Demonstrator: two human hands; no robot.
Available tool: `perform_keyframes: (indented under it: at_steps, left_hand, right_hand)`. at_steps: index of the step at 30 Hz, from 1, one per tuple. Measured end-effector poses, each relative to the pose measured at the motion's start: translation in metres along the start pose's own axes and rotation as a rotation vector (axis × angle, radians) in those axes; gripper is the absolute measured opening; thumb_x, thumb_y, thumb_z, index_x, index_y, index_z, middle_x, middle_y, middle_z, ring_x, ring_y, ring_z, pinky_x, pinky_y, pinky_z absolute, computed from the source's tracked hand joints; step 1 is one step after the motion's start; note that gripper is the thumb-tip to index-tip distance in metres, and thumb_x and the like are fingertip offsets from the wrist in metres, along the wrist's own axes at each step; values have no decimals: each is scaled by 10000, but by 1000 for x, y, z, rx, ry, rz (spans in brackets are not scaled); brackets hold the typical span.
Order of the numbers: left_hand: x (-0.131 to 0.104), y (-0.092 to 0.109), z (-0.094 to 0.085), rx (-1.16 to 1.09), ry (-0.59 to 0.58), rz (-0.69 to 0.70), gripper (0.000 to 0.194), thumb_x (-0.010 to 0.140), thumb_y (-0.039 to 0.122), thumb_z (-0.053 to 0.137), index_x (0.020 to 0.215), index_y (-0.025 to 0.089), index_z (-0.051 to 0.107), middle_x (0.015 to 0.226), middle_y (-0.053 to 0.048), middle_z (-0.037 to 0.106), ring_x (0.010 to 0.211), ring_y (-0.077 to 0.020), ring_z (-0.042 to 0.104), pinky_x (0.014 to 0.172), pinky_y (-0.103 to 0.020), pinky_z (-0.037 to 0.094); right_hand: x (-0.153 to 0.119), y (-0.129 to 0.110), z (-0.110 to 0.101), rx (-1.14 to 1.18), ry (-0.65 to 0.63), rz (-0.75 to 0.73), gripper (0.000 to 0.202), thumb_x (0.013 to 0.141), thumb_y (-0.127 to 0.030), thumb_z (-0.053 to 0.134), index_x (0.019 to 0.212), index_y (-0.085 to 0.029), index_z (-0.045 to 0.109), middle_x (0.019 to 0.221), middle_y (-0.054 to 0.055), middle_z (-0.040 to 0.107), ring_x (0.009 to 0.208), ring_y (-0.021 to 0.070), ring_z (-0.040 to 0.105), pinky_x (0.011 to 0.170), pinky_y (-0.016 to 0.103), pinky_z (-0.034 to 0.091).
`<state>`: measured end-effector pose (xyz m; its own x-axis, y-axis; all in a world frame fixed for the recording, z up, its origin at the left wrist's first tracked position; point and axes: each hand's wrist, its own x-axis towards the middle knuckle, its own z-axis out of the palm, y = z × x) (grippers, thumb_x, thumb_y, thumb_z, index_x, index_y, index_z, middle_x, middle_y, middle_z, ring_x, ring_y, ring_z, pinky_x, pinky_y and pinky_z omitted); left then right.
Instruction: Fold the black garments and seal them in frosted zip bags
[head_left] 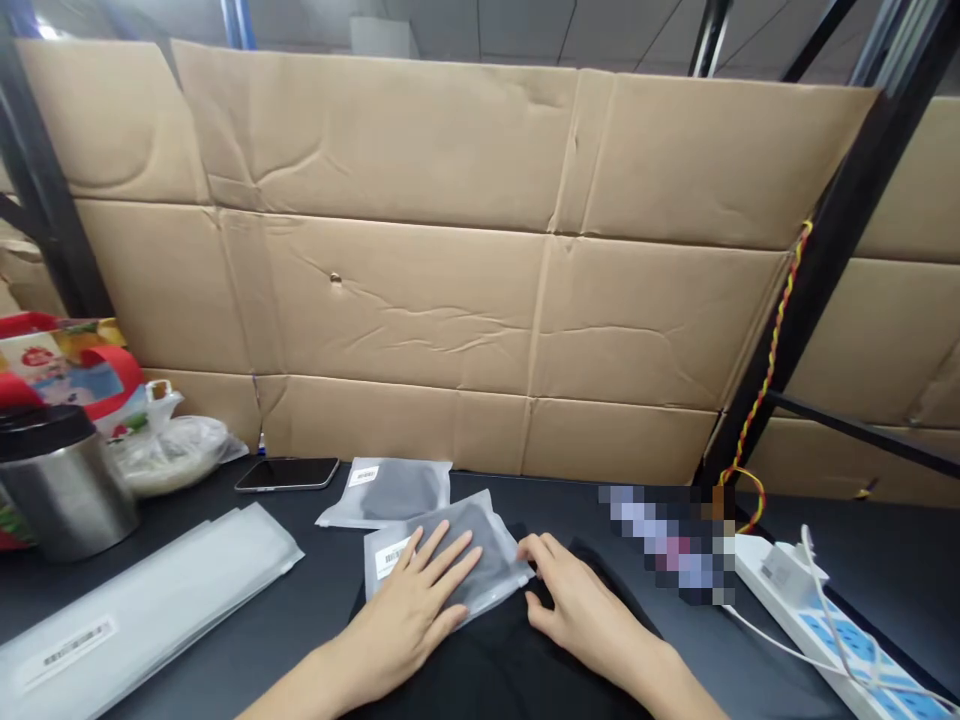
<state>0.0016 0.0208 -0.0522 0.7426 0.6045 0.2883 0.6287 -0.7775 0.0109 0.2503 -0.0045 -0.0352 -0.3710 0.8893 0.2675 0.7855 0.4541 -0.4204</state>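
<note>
On the dark tabletop, as I view it remotely through the head camera:

Item one: frosted bag, barcode-labelled, dark contents, lying at front centre, partly over black fabric.
Left hand: palm down on that bag, fingers spread wide, gripping nothing.
Right hand: at the bag's right corner, fingers curled, thumb a little apart from the forefinger; I cannot tell whether the fingertips pinch the edge.
Item two: second frosted bag, just behind the first.
Left side: phone, lying flat; pale sleeves, stacked; steel cup, black-lidded.
Right side: power strip, white cable attached.
Rear: cardboard panel, creased, upright.
</note>
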Motion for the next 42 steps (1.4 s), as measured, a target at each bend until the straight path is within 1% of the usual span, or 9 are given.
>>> perform_keyframes:
  at_steps: [4,8,12,16,20,24,29,38,42]
  left_hand:
    - [-6,-6,6,29,-29,-3,580,1022,349,375,1516,331,72,1576,8,218,1433,-315,184,1126,-560,244]
    - [-4,-4,-3,35,-62,9,558,1023,389,351,1518,311,106,1572,-11,240,1429,-326,198,1114,-569,259]
    - [18,19,-14,109,-44,-72,435,1000,437,388,1366,216,468,1416,-93,505,1331,-349,392,1055,-554,343]
    - [55,50,-11,164,-38,-95,181,945,273,512,1014,140,613,1020,-109,650,972,-291,612,811,-418,517]
    - [78,56,3,182,-85,-11,140,900,87,478,966,150,583,915,-76,637,820,-236,629,656,-318,527]
    - [78,51,7,199,-111,24,145,911,94,448,973,149,567,910,-81,633,785,-231,625,617,-308,516]
    - [59,48,-3,194,-140,64,150,893,85,446,962,169,549,930,-67,621,768,-218,607,591,-294,497]
    - [-50,10,-30,188,-187,-73,266,871,14,393,962,206,554,911,-52,604,743,-212,587,662,-326,490]
    - [-63,6,-31,316,-178,-133,290,870,62,383,952,202,623,921,-90,650,806,-270,612,721,-413,499]
  right_hand:
    - [0,6,9,51,55,44,253,780,-75,507,974,-237,502,937,16,557,826,183,592,760,286,472]
    - [0,13,14,46,96,24,200,823,-79,501,938,-241,523,884,-4,564,768,164,588,714,263,461]
    - [-1,16,14,27,101,-16,160,890,-92,467,872,-230,544,839,-4,579,753,166,588,700,268,448]
    - [-1,18,15,8,108,-52,173,919,-90,435,867,-217,540,844,14,589,764,180,596,704,284,451]
    - [-1,23,17,-6,117,-62,195,937,-95,394,828,-208,510,843,34,583,768,192,598,697,300,461]
    - [0,24,18,-12,111,-54,203,942,-99,385,813,-213,492,827,29,575,748,187,592,683,295,462]
    - [-1,19,15,-33,99,-20,206,946,-98,364,809,-217,462,801,28,565,736,192,583,679,301,450]
    - [-4,15,12,-53,81,7,235,950,-119,338,749,-236,378,751,5,525,660,178,535,615,289,409]
    - [-3,16,12,-55,75,-1,230,941,-117,350,748,-236,388,769,10,528,676,183,536,622,293,410]
